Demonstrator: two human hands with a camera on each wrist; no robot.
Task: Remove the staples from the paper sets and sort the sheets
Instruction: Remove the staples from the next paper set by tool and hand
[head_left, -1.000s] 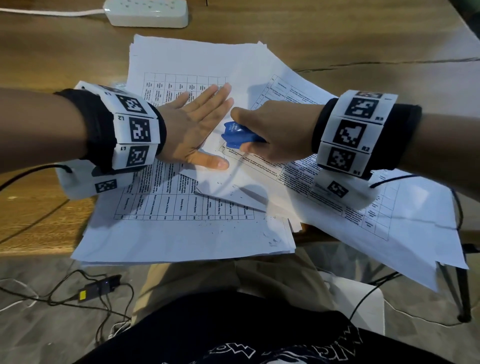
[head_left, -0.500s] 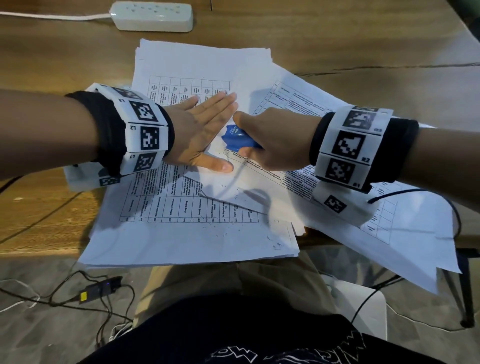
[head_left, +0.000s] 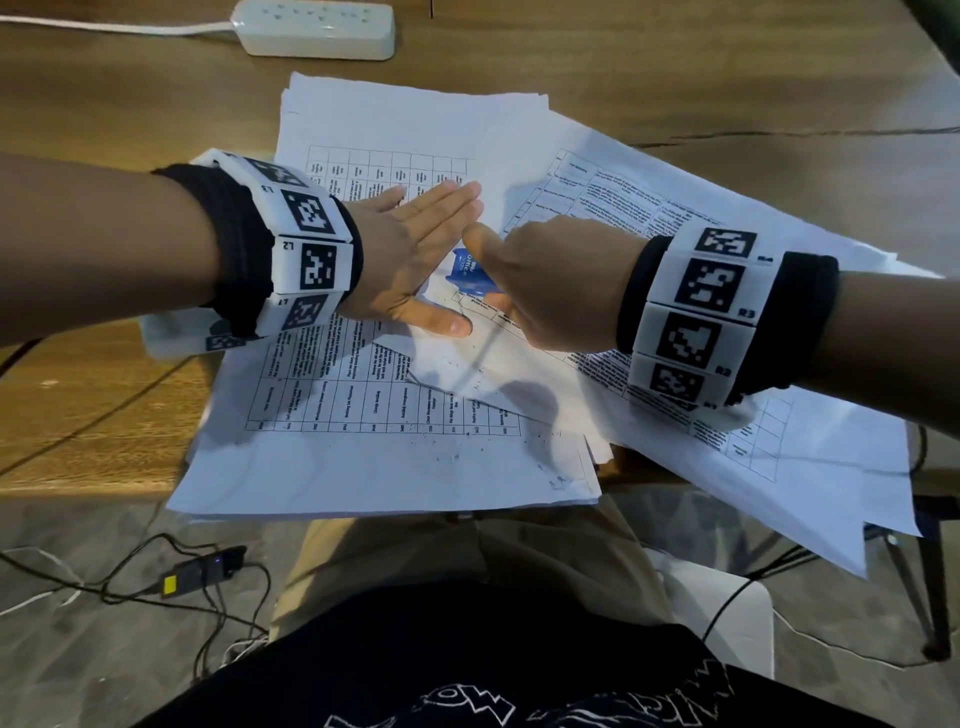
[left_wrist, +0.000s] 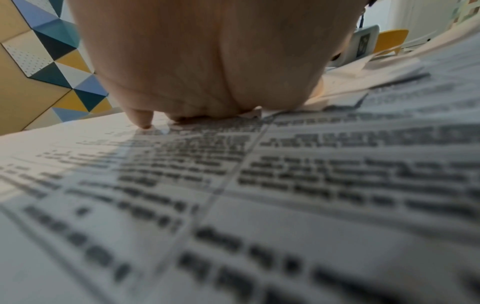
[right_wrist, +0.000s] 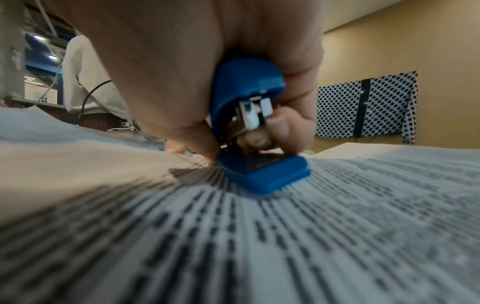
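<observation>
- Right hand grip holds blue staple remover, nose pointing left at paper set corner on desk.
- Left hand flat, fingers straight, pinning the corner just beside.

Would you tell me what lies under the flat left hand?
The left hand presses flat on printed sheets with tables, beside the blue staple remover held by the right hand. Whether a staple sits beneath the palm cannot be seen.
</observation>
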